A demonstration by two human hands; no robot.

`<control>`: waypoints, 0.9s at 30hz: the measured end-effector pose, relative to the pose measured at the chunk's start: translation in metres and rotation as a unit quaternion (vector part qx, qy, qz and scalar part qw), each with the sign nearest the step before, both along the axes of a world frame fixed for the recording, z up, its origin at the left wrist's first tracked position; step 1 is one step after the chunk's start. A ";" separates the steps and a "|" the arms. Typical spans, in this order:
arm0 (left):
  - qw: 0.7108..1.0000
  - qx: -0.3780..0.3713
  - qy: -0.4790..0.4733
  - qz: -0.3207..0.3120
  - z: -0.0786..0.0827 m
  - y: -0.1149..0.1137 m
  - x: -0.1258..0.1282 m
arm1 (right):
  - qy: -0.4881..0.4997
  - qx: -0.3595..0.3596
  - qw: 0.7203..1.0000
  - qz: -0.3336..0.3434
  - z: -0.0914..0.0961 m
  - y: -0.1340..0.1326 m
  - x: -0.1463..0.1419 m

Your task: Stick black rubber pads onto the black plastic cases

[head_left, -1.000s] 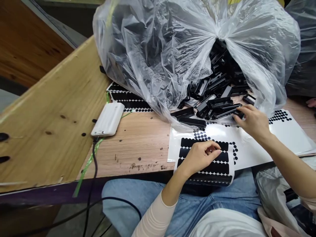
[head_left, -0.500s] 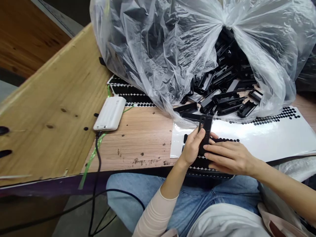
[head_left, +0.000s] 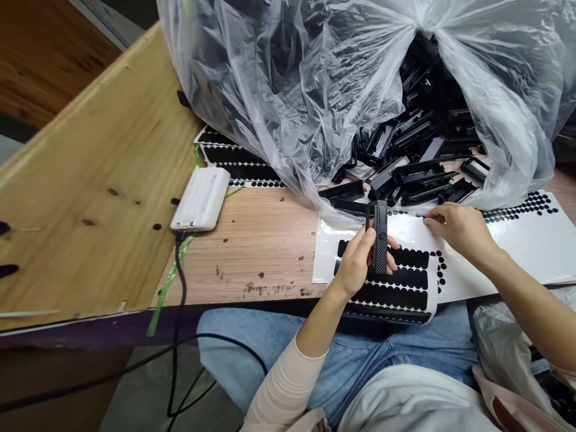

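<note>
One black casing [head_left: 380, 253], small round mark [head_left: 383, 236]

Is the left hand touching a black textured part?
Touching. In the head view, the left hand holds the black textured part, its thumb lying over one long edge.

Held a black casing [head_left: 380, 237] in the left hand [head_left: 354, 263], with the thumb along one edge, above a sheet packed with black dots [head_left: 393, 294]. Had the right hand [head_left: 463, 231], with fingertips close together, at a dotted white sheet [head_left: 540, 240], near loose black casings [head_left: 418, 174] at the mouth of a translucent plastic bag [head_left: 288, 90]. Saw a white device [head_left: 201, 201] and black cable [head_left: 183, 282] farther left.
</note>
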State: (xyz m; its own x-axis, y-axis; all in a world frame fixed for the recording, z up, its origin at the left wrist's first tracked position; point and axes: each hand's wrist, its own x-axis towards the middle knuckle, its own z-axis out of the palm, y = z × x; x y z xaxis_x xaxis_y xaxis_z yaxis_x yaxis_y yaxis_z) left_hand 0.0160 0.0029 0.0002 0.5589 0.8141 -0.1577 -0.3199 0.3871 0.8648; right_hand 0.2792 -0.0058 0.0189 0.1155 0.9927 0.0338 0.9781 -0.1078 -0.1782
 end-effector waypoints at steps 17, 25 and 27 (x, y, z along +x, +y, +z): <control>1.000 0.012 0.013 -0.012 -0.005 -0.003 0.000 | 0.642 -0.164 0.747 -0.044 0.047 -0.009 -0.078; 1.000 0.011 0.014 -0.009 -0.004 -0.003 0.000 | 0.631 -0.134 0.764 -0.037 0.046 -0.007 -0.084; 1.000 0.015 0.014 -0.009 -0.004 -0.003 0.000 | 0.632 -0.133 0.763 -0.038 0.045 -0.007 -0.086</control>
